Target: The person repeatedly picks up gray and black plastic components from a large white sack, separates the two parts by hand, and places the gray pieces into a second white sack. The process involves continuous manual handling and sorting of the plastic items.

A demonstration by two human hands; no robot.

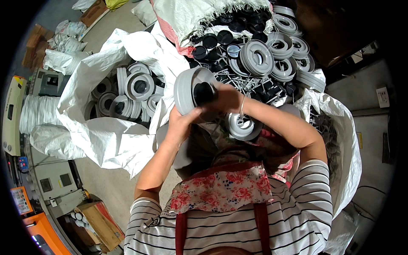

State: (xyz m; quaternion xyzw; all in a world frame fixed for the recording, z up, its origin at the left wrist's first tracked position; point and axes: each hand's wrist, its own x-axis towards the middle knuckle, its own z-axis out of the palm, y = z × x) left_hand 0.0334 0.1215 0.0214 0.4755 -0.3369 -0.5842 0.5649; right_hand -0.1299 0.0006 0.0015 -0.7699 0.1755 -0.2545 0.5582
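A round, ridged light-grey plastic housing (183,92) is tilted in front of me, and my left hand (180,124) grips it from below. Inside its open side sits a black round cap (203,92). My right hand (228,98) is against the right side of the housing, close to the cap. Its fingers are blurred and partly in shadow, so their grip does not show. Below that hand, another grey housing (243,126) rests near my lap.
To the left, a white woven sack (80,123) holds several grey housings (140,86). Ahead lie piled black caps (225,37) and stacked grey rings (257,57). Another white sack (346,148) stands at my right. An open cardboard box (102,225) is at the lower left.
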